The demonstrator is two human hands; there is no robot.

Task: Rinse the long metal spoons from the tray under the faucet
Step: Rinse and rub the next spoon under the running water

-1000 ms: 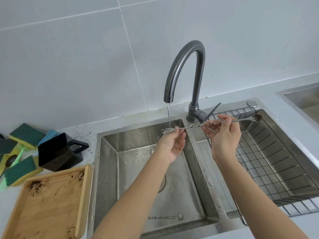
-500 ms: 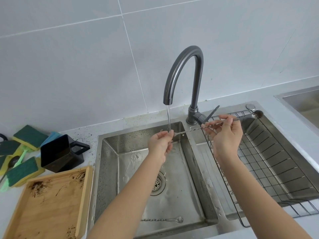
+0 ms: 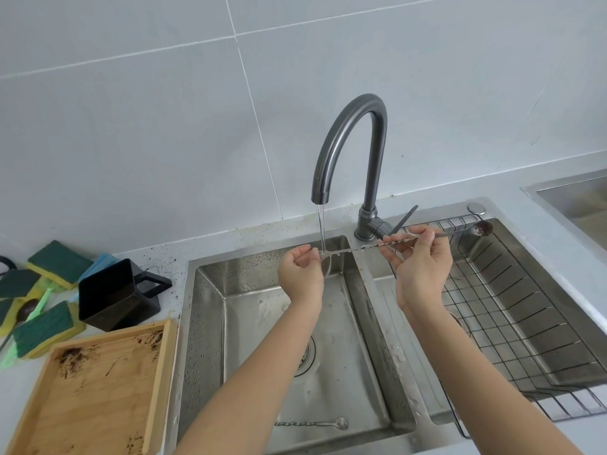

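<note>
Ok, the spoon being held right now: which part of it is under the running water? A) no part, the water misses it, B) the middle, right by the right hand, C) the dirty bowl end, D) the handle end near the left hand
D: the stream from the faucet lands on the long metal spoon just beside the left hand, while its soiled bowl sits far off past the right hand, over the wire rack.

Two spoons: one (image 3: 371, 246) in my fingers, one (image 3: 312, 423) in basin at 6 o'clock. One faucet (image 3: 348, 139), one tray (image 3: 95, 392), one black cup (image 3: 108, 293), four sponges (image 3: 59, 264) at 9 o'clock.
</note>
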